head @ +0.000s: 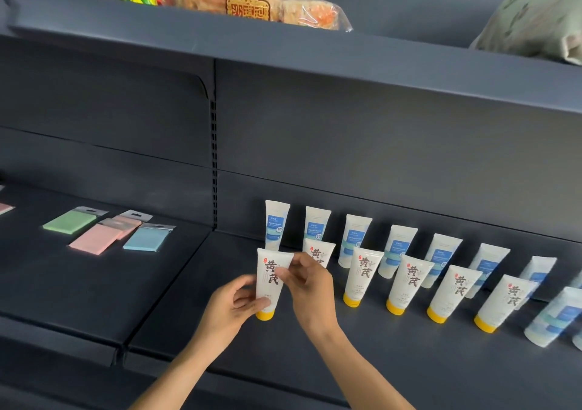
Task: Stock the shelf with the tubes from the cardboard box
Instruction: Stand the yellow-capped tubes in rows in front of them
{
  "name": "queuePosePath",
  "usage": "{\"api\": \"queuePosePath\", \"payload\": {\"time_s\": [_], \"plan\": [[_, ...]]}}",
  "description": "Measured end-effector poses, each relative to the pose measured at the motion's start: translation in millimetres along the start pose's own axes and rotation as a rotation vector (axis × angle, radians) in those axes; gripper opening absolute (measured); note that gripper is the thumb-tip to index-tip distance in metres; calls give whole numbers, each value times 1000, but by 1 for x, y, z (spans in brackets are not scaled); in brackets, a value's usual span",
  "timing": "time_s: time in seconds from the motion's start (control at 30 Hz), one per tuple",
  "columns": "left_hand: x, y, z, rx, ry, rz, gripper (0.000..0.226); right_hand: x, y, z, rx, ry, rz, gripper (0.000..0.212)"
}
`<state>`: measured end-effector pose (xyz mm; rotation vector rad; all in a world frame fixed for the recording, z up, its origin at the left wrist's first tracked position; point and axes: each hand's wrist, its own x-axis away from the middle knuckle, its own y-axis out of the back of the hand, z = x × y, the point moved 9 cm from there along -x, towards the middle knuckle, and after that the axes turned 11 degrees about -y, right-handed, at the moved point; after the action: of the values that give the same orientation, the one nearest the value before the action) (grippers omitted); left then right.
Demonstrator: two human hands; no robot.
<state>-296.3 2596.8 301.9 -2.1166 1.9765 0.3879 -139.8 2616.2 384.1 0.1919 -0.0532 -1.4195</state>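
A white tube with a yellow cap (270,280) stands cap-down on the dark shelf (362,349), at the left end of the front row. My left hand (234,307) grips its lower part near the cap, and my right hand (307,286) pinches its upper right edge. To the right, several matching yellow-capped tubes (406,283) stand in a row. Behind them runs a row of several white tubes with blue labels (277,225) against the back panel. The cardboard box is out of view.
Flat packs in green (71,222), pink (96,239) and blue (146,239) lie on the neighbouring shelf to the left. The upper shelf (283,53) carries snack packets (248,4) and overhangs the tubes. Two more blue-label tubes (554,320) stand at the far right.
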Motion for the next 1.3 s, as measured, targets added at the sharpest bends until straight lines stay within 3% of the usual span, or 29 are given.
{"api": "queuePosePath", "payload": {"time_s": [0.2,0.57,1.13,1.3], "plan": [[-29,7,11,-146,24,26,39,-22,-10,-4,73,-7,-62,18],[-70,4,28,-244,19,27,41,-66,-12,-25,207,-71,-194,4],[-62,6,30,-321,-9,23,38,-58,-15,-24,384,-65,-163,19],[-54,4,22,-363,-26,-39,47,-37,0,-21,429,-3,-140,20]]}}
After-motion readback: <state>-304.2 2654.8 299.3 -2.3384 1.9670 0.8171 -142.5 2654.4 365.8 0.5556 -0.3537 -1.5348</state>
